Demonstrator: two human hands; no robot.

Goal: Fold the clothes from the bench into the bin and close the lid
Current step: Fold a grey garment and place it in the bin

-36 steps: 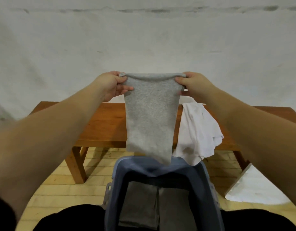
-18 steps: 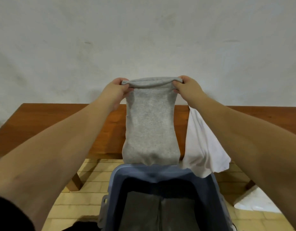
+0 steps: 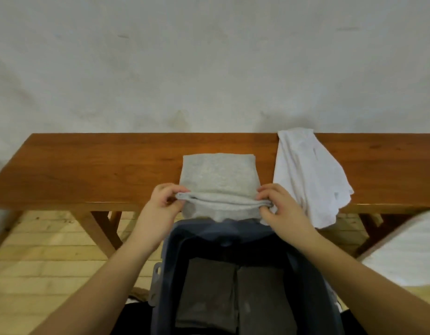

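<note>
Two hands held one grey cloth (image 3: 218, 175) by its near fold. The left hand (image 3: 160, 206) pinched the left end of the fold with curled fingers and thumb. The right hand (image 3: 280, 209) pinched the right end the same way. The far part of the grey cloth lay flat on the brown wooden surface (image 3: 100, 165), out at 12 o'clock from the hands. The near part hung over the front edge of the surface and came down just above the far rim of the bin. The blue bin (image 3: 175, 262) stood open at 6 o'clock from the cloth, between the two arms. Two dark folded clothes (image 3: 206, 293) lay side by side in the bottom of the bin. One white cloth (image 3: 308, 175) lay crumpled on the surface at 3 o'clock from the grey cloth, just beside it, and part of it hung over the front edge too. A pale flat thing (image 3: 407, 255) showed at 4 o'clock near the right edge of the view, but it was too blurry to tell what it was. The floor (image 3: 51, 250) under the surface was made of light yellow bricks. A plain grey wall (image 3: 209, 68) stood behind the surface.
</note>
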